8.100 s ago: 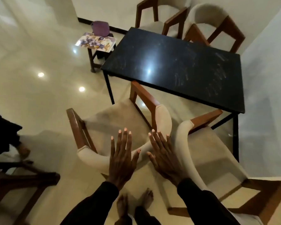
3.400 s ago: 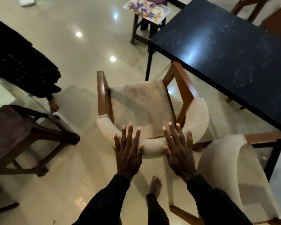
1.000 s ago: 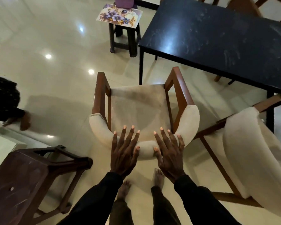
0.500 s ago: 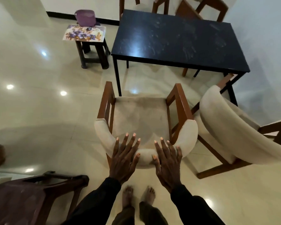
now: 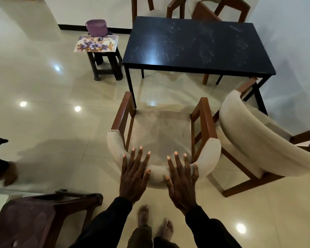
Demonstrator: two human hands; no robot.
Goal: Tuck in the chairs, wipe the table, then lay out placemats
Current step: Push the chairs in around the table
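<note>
— While the armchair [image 5: 159, 129] stands out on the floor, short of the black worktop [image 5: 195, 45], where do you have it?

— Your left grip [image 5: 132, 176] and right grip [image 5: 182, 181] both lie flat and wide on the soft top of its back. The fingers are straight and hold nothing.

— So how should you push?

— Slow and even with both, I think, so it goes straight in under the worktop.

— What could go wrong for you?

— The armchair's left arm looks lined up with the worktop leg [image 5: 130, 85], so it may bump. Steer a bit right, but not much. The second armchair [image 5: 258, 140] sits just beside it, turned at an angle.

— And after that?

— You need to tuck that one in too. The flowery placemats [image 5: 97, 43] lie on the small stool [image 5: 106, 67], well apart from you.
</note>
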